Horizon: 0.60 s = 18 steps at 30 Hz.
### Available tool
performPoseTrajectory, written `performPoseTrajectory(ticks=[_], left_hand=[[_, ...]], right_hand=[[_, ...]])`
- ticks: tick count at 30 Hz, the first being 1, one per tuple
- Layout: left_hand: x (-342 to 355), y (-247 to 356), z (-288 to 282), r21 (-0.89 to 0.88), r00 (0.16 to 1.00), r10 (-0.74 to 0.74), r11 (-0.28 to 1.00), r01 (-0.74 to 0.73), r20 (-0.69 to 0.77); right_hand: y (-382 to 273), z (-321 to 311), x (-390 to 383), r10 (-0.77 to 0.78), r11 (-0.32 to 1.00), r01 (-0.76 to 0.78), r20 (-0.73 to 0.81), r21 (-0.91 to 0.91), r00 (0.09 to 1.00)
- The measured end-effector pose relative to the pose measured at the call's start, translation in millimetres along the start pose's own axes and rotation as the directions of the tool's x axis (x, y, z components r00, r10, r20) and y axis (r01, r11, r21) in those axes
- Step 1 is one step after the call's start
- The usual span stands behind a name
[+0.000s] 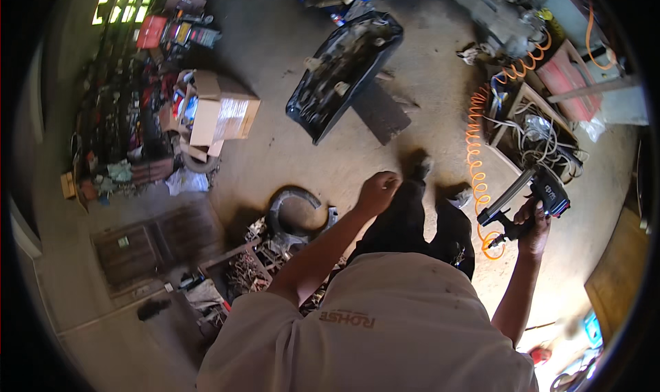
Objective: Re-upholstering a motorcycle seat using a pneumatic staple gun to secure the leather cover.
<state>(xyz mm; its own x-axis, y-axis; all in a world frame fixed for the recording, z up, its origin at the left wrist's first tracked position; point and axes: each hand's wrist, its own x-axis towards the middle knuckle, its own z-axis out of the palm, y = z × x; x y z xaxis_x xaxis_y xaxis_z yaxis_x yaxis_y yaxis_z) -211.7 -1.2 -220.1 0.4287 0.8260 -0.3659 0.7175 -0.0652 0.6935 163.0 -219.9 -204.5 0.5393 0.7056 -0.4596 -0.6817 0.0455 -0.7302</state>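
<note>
My right hand [533, 223] grips a black pneumatic nail gun [522, 192] on the right, with an orange coiled air hose [478, 155] at its lower end. My left hand [382, 184] hangs above my dark trousers with its fingers curled; I cannot make out whether anything is inside them. Ahead of me on the floor lies a black, dirty moulded panel [350, 58] with a dark flat board [381, 113] partly under it.
An open cardboard box [234, 120] and clutter stand at the left. Curved dark parts [278, 206] and scrap lie beside my left arm. A wooden crate of pale hoses [543, 131] is at the right. A dark wooden board [127, 254] lies at the lower left.
</note>
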Motion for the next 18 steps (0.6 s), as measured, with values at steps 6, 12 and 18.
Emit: performPoseTrajectory(ticks=[6,12,18], left_hand=[[-10,-128,-96,0.094,0.971,-0.237,0.968,0.233,0.025],[32,-247,-162,-0.154,0.965,-0.233,0.956,0.25,0.124],[151,-393,-283,-0.017,0.994,-0.113,0.993,0.113,-0.006]], right_hand=[[83,99,6,0.124,0.954,-0.113,0.023,-0.276,0.992],[188,186,-4,0.209,0.86,-0.206,-0.046,-0.466,0.977],[312,285,-36,0.275,0.635,-0.396,-0.284,-0.664,0.918]])
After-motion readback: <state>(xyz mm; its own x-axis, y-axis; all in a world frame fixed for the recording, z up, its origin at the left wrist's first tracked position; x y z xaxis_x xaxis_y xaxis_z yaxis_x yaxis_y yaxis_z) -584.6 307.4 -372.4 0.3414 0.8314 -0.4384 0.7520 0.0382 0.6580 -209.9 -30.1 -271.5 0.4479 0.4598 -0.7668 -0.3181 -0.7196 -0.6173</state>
